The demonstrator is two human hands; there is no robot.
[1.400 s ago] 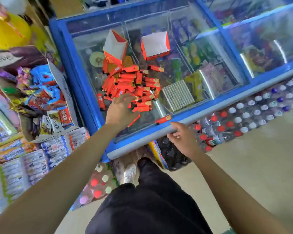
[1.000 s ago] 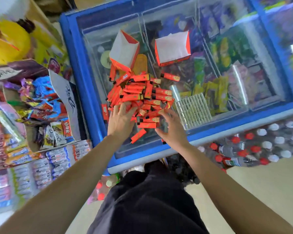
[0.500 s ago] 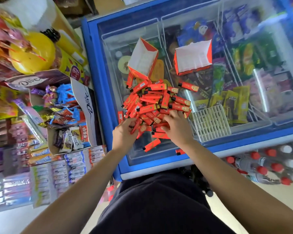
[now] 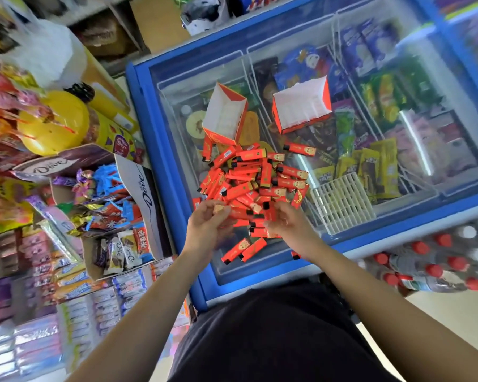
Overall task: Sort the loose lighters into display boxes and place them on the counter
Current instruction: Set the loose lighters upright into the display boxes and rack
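A pile of several loose red lighters [image 4: 255, 180] lies on the glass lid of a blue freezer [image 4: 163, 150]. Two empty red-and-white display boxes stand beyond the pile: the left box [image 4: 224, 114] and the right box [image 4: 301, 106]. My left hand [image 4: 206, 226] is at the near left edge of the pile, fingers curled round a lighter. My right hand [image 4: 287, 223] is at the near right edge and grips lighters too. Two more lighters [image 4: 243, 250] lie apart, nearer to me, between my wrists.
A white plastic grid insert [image 4: 342, 202] lies on the glass right of the pile. Candy and chocolate cartons [image 4: 100, 205] crowd the shelf on the left. Bottles with red and white caps [image 4: 436, 260] stand on the floor at the right.
My right hand came up from the freezer's front edge to the pile. Both hands closed on lighters at the pile's near edge. The view shifted so the freezer sits further right and lower.
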